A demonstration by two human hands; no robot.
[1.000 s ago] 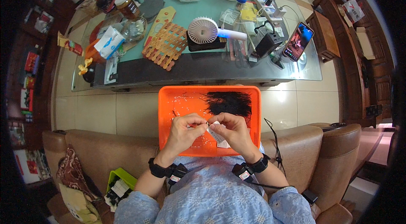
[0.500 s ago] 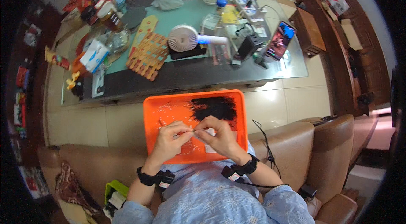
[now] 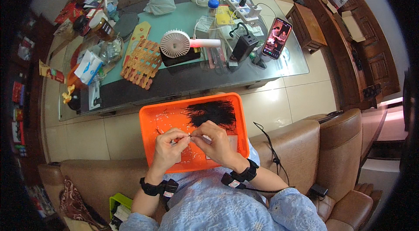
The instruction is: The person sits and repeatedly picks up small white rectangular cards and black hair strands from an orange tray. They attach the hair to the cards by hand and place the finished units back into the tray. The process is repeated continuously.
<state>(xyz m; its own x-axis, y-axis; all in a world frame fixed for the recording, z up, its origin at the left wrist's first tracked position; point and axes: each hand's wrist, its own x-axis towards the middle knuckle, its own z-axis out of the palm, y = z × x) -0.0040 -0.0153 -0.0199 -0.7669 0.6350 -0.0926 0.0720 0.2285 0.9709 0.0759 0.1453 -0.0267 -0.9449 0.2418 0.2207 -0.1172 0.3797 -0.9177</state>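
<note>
Orange tray [image 3: 150, 119] below fingers [image 3: 210, 130]; black strands [image 3: 212, 114] beyond; cluttered glass table [image 3: 270, 71] farther.

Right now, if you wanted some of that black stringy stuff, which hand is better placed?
Probably the right hand: it is close to the black pile in the orange tray, while the left hand sits farther off, to the left. Both look busy pinching, so either might need freeing first.
</note>
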